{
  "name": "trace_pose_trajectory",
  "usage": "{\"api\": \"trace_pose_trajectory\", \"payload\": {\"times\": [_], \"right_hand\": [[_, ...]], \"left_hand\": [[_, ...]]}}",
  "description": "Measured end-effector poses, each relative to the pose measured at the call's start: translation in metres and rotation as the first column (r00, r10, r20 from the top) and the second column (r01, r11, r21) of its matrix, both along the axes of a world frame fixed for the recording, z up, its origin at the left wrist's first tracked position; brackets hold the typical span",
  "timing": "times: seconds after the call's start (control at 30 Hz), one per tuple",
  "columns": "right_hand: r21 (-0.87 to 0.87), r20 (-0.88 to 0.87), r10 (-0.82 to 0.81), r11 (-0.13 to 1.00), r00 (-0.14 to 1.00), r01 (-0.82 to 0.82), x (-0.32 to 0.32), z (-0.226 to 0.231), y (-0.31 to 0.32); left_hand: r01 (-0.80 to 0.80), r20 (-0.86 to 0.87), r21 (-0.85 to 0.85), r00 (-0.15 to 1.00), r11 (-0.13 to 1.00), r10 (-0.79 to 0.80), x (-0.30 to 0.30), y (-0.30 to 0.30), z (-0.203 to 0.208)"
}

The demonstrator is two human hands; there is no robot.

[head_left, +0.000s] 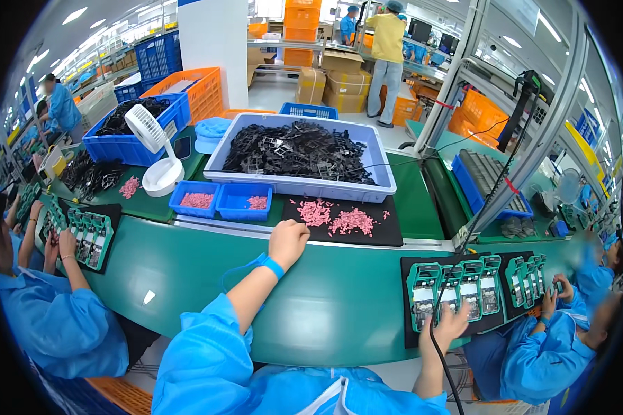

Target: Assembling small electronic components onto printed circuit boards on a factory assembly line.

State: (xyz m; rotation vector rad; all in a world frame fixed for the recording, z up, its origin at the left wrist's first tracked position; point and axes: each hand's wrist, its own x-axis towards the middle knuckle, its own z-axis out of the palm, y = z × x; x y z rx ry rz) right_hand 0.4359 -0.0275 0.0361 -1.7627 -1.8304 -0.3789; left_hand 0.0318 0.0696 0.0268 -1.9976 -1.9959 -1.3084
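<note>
My left hand (289,243), with a blue wrist strap (273,268), rests at the near edge of a black mat (387,232). Its fingers are curled together, and what they may hold is hidden. Just beyond, small pink pieces (351,222) lie in two loose heaps on the mat. At the right, my right hand (452,322) has its fingers apart over the near end of several green-framed units (469,285) lying side by side on a second black mat (412,339). I see nothing in that hand. A black cable (439,351) passes in front of it.
Two small blue trays (244,214) of pink pieces stand before a large pale bin (387,187) full of black plastic parts (298,149). A white fan (163,176) is left of them. Co-workers in blue sit at my left (69,318) and right (547,353), handling similar units.
</note>
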Motion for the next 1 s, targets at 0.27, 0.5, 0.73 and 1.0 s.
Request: {"api": "trace_pose_trajectory", "payload": {"times": [0.27, 0.5, 0.73, 1.0], "right_hand": [[-0.076, -0.229, 0.605, 0.770, 0.763, -0.633, -0.130, 0.035, 0.026], [-0.063, -0.473, 0.434, 0.851, 0.767, -0.521, -0.179, -0.001, 0.147], [-0.171, -0.400, 0.277, 0.914, 0.874, -0.368, -0.200, -0.015, 0.185], [-0.102, -0.169, 0.363, 0.918, 0.916, -0.383, -0.203, -0.022, 0.186]], "left_hand": [[0.161, -0.185, -0.007, 0.970, 0.987, -0.159, 0.018, 0.043, -0.005], [0.307, -0.240, -0.143, 0.912, 0.941, -0.334, 0.028, 0.057, 0.008], [0.320, -0.252, -0.046, 0.913, 0.946, -0.321, 0.016, 0.061, 0.005], [0.186, -0.302, -0.157, 0.926, 0.970, -0.226, 0.060, 0.081, 0.014]]}}
